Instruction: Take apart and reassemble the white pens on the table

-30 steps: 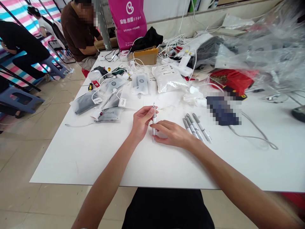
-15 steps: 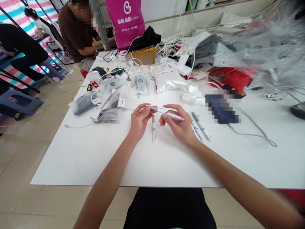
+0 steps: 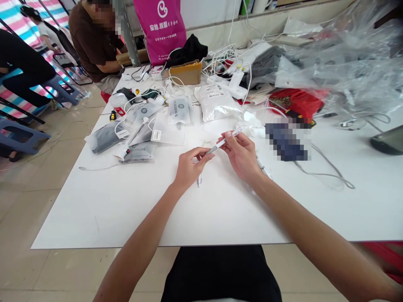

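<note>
Remotely, I watch the left hand (image 3: 189, 168) and right hand (image 3: 242, 157) both pinch one tilted pen (image 3: 217, 146) above the white table (image 3: 220, 222); apparently a second pen (image 3: 199, 180) lies half-hidden behind the left.

The one view looks out from the wearer's head, facing forward and down across the tabletop (image 3: 94, 209), near enough that the forearms (image 3: 138, 243) (one on either side) loom large in the foreground. The pen (image 3: 215, 147) sits close to mid-picture, the lap (image 3: 220, 272) at the bottom, the wall (image 3: 208, 14) at the far top.
</note>
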{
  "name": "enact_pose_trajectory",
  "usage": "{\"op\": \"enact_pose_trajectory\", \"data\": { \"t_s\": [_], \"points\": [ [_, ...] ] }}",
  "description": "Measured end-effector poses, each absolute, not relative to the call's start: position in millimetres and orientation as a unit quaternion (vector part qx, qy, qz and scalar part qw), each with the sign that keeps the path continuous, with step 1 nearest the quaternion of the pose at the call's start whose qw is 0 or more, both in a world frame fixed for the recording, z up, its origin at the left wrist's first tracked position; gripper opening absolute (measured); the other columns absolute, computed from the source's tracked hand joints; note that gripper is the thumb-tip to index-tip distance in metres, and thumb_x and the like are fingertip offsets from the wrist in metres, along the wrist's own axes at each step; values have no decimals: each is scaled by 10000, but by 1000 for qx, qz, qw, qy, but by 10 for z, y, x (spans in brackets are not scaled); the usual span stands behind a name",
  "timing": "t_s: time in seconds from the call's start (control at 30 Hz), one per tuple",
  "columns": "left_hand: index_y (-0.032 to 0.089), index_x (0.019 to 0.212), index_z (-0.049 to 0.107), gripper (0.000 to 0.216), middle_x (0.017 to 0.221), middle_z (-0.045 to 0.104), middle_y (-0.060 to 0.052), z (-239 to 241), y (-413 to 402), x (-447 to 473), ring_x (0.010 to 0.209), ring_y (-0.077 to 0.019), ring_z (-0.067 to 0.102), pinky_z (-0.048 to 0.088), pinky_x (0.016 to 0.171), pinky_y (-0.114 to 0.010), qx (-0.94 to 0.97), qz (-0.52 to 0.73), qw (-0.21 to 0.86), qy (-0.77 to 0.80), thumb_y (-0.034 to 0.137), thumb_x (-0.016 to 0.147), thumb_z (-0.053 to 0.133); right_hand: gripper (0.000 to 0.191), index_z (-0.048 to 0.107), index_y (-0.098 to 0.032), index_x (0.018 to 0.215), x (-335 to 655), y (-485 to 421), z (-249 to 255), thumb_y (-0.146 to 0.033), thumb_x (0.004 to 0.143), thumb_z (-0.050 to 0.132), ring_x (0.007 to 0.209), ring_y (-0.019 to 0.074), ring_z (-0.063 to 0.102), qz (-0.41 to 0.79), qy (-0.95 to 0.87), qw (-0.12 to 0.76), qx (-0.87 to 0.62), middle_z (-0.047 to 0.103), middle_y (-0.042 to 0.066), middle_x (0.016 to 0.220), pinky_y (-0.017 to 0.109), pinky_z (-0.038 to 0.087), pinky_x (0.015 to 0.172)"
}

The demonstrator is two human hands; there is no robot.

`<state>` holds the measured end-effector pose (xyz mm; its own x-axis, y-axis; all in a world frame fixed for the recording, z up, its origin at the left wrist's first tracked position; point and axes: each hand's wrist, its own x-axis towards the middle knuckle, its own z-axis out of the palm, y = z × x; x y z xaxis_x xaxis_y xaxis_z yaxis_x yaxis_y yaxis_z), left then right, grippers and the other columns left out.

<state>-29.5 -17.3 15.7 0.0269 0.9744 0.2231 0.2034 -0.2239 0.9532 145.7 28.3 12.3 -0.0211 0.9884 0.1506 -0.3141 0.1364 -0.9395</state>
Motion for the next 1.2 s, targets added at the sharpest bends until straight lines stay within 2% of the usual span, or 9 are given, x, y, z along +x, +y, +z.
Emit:
{"op": "enact_pose_trajectory", "data": {
  "t_s": [0.13, 0.23, 0.33, 0.4, 0.53, 0.77, 0.87, 1.0, 1.2],
  "points": [
    [183, 914, 790, 419, 708, 729, -41, 175, -180, -307, 669, -167, 608, 440, 648, -299, 589, 470, 426, 501, 548, 1017, 612, 380, 747, -249, 922, 1436, 248, 178, -591, 807, 867, 928, 188, 735, 544, -448, 609, -365, 759, 26, 952, 369, 608, 931],
    [169, 892, 769, 550, 667, 717, -53, 188, -174, -298, 635, -169, 606, 430, 643, -313, 589, 452, 448, 499, 603, 1063, 479, 419, 748, -263, 1057, 1461, 256, 210, -595, 824, 854, 955, 206, 749, 544, -463, 607, -348, 784, 27, 967, 398, 604, 951],
    [206, 1172, 757, 418, 995, 802, -78, 186, -165, -276, 889, -200, 685, 460, 758, -309, 620, 454, 399, 500, 568, 977, 680, 428, 674, -292, 1136, 1491, 275, 193, -549, 846, 854, 923, 199, 758, 529, -469, 620, -341, 796, 6, 959, 398, 601, 920],
    [243, 1267, 723, 465, 1100, 789, -65, 173, -167, -262, 954, -201, 676, 466, 839, -315, 641, 468, 348, 498, 496, 889, 817, 397, 624, -295, 1088, 1496, 277, 168, -524, 858, 853, 884, 191, 757, 517, -480, 621, -342, 802, 0, 953, 394, 597, 905],
    [234, 1062, 780, 214, 1012, 799, -60, 160, -197, -252, 908, -205, 682, 473, 872, -343, 651, 466, 346, 488, 420, 982, 710, 337, 624, -283, 978, 1472, 248, 161, -543, 886, 817, 932, 182, 742, 524, -499, 601, -340, 778, 9, 1042, 369, 597, 902],
    [216, 1346, 633, 365, 909, 776, -62, 199, -227, -255, 752, -162, 606, 494, 804, -320, 607, 449, 507, 416, 435, 1059, 580, 413, 663, -309, 1114, 1463, 250, 187, -547, 836, 855, 949, 188, 728, 583, -454, 594, -318, 729, -5, 988, 398, 600, 971],
    [208, 1322, 621, 353, 978, 765, -76, 178, -202, -242, 667, -132, 550, 479, 719, -306, 592, 463, 523, 402, 436, 1055, 586, 392, 645, -316, 1106, 1458, 261, 150, -527, 847, 851, 993, 191, 726, 577, -458, 602, -309, 729, 0, 1070, 402, 602, 966],
    [208, 1235, 651, 313, 1135, 747, -99, 149, -187, -223, 702, -123, 622, 502, 731, -307, 593, 467, 515, 406, 438, 1023, 645, 317, 670, -288, 957, 1443, 260, 78, -474, 821, 888, 968, 170, 701, 509, -489, 621, -340, 696, 3, 1144, 345, 607, 889],
    [191, 1044, 730, 271, 910, 752, -46, 145, -191, -215, 697, -151, 691, 543, 742, -317, 571, 481, 494, 446, 422, 916, 792, 403, 681, -295, 1147, 1426, 228, 84, -502, 851, 860, 987, 215, 741, 525, -505, 600, -331, 754, 23, 1049, 433, 603, 981]
  ]
}}
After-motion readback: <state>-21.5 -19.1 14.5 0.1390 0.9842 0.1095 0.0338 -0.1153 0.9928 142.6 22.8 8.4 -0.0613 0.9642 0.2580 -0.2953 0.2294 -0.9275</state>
